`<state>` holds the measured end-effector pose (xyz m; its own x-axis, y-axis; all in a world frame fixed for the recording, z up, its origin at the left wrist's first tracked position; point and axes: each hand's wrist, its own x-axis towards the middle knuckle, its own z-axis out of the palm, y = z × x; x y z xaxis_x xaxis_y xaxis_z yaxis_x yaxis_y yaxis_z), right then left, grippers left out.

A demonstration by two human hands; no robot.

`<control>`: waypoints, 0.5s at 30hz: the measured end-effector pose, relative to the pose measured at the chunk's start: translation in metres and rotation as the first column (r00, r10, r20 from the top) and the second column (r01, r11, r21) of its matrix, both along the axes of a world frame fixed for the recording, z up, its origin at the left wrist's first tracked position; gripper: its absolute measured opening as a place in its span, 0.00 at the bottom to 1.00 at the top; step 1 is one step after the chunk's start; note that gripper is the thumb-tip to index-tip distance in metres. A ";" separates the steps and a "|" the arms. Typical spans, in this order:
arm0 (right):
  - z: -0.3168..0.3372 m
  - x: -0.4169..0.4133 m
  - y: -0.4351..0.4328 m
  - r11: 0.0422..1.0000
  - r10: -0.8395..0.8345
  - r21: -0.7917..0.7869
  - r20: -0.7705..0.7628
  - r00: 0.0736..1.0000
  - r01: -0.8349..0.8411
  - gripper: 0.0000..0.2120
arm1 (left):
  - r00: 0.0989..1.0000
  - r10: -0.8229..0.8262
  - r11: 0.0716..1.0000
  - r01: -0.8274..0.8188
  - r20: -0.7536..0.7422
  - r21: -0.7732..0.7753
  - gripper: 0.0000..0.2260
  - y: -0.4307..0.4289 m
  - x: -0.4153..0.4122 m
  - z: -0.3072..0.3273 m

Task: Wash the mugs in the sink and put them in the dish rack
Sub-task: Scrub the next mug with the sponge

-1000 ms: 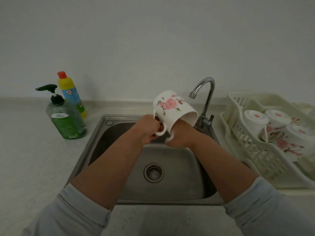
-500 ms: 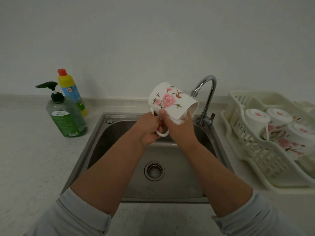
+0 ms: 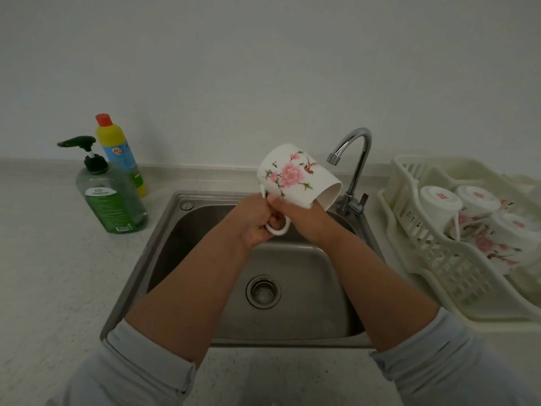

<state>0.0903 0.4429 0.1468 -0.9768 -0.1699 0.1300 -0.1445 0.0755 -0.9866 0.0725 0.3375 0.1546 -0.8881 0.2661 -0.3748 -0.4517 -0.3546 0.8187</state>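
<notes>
A white mug (image 3: 295, 177) with a pink flower print is held tilted over the steel sink (image 3: 310, 273), its mouth turned right toward the faucet (image 3: 355, 159). My left hand (image 3: 253, 222) grips the mug's handle. My right hand (image 3: 307, 222) sits under the mug's body with the thumb against its side near the handle; its fingers are hidden behind the mug. No water runs from the faucet. Three matching mugs (image 3: 439, 205) lie upside down in the cream dish rack (image 3: 450, 271) at the right.
A green pump soap bottle (image 3: 112, 200) and a yellow bottle with a red cap (image 3: 120, 155) stand on the counter left of the sink. The drain (image 3: 263, 291) is in the middle of the basin. A wall runs behind the counter.
My right hand has moved from the mug's mouth to its underside near the handle. The mug sits slightly higher, and my left hand has kept the handle.
</notes>
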 end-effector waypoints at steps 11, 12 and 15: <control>0.025 0.005 -0.011 0.993 -0.113 -0.045 -0.123 0.986 0.108 0.17 | 0.991 0.085 0.983 -0.100 0.100 0.156 0.15 0.008 -0.012 -0.005; 0.028 0.005 -0.013 0.980 -0.180 0.054 -0.180 0.967 0.193 0.18 | 0.992 0.073 0.980 -0.090 0.102 0.176 0.15 0.007 -0.014 -0.004; 0.026 0.003 -0.010 0.938 -0.289 0.102 -0.296 0.910 0.331 0.14 | 0.987 0.041 0.971 -0.076 0.154 0.227 0.15 0.005 -0.017 -0.003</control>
<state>0.0928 0.4329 0.1731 -0.9132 0.0983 0.3956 -0.3515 0.3015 -0.8863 0.0551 0.3423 0.1514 -0.8446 0.3101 -0.4365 -0.5335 -0.5564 0.6370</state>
